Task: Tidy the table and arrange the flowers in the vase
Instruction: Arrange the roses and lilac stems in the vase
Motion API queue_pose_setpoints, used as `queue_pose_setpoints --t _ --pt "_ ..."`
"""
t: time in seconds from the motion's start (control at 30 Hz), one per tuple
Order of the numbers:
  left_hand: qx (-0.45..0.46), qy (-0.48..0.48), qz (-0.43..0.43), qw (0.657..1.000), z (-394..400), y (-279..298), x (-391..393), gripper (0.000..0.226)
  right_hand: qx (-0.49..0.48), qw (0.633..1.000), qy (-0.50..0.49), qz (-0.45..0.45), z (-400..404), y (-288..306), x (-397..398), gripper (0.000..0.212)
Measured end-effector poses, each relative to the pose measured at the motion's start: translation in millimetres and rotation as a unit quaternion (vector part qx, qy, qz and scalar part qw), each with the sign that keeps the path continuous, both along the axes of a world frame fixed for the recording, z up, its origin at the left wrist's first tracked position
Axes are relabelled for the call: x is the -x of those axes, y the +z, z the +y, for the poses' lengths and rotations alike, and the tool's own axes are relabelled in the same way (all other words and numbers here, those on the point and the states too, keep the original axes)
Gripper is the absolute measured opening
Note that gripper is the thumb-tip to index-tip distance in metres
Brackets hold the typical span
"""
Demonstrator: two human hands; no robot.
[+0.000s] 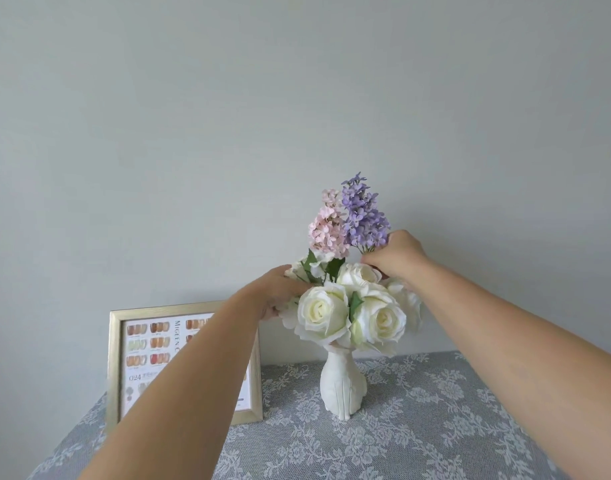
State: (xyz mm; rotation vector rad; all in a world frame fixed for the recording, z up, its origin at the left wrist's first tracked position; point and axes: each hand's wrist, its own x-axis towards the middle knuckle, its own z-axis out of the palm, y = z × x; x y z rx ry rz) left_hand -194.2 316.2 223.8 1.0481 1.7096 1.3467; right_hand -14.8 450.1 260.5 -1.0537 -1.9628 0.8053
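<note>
A white ceramic vase point(342, 386) stands on the table with several cream roses point(323, 311) bunched at its mouth. Above them rise a pink lilac sprig point(326, 228) and a purple lilac sprig point(363, 214). My right hand point(396, 254) is closed around the stem just below the purple sprig. My left hand point(280, 292) rests against the left side of the bouquet, fingers touching the white blooms and green leaves; its fingertips are hidden behind a rose.
A gold-framed colour chart point(117, 362) leans against the wall to the left of the vase, partly covered by my left forearm. A grey lace tablecloth point(435, 427) covers the table. A plain grey wall stands right behind.
</note>
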Motion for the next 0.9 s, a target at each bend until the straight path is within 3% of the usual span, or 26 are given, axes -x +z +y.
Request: queue_pose_setpoints --t 0.07,0.13,0.2,0.33,0.43,0.5,0.6,0.7,0.77,0.9 --pt "0.0 0.089 -0.028 0.996 1 1 3 0.027 -0.009 1.0 0.001 -0.004 1 0 0 0.023" --pt "-0.011 0.17 -0.068 0.983 3 5 9 0.037 -0.016 1.0 0.002 -0.005 0 -1 0 0.024" --pt "-0.02 0.204 -0.093 0.974 3 10 10 0.034 -0.022 1.0 0.006 -0.007 0 -1 0 0.025" --pt "-0.086 0.185 -0.155 0.967 -4 21 -11 0.023 -0.026 1.0 0.014 -0.009 -2 0 2 0.02" --pt "-0.105 0.083 -0.237 0.962 -16 32 -25 0.027 -0.032 0.999 0.009 -0.016 -3 1 2 0.018" --pt "-0.054 0.048 -0.192 0.979 -23 35 -28 0.031 -0.037 0.999 0.006 -0.021 -4 0 1 0.016" --pt "0.011 0.07 -0.057 0.996 -30 32 -31 0.031 -0.043 0.999 0.002 -0.026 -3 0 -1 0.014" --pt "-0.025 0.118 0.08 0.989 -35 28 -33 0.021 -0.04 0.999 -0.001 -0.03 -4 1 -2 0.016" --pt "-0.076 0.146 0.066 0.984 -35 29 -31 0.018 -0.044 0.998 -0.002 -0.04 -6 1 -2 0.016" --pt "-0.076 0.184 0.005 0.98 -34 33 -30 0.022 -0.066 0.996 -0.002 -0.059 -7 1 0 0.012"
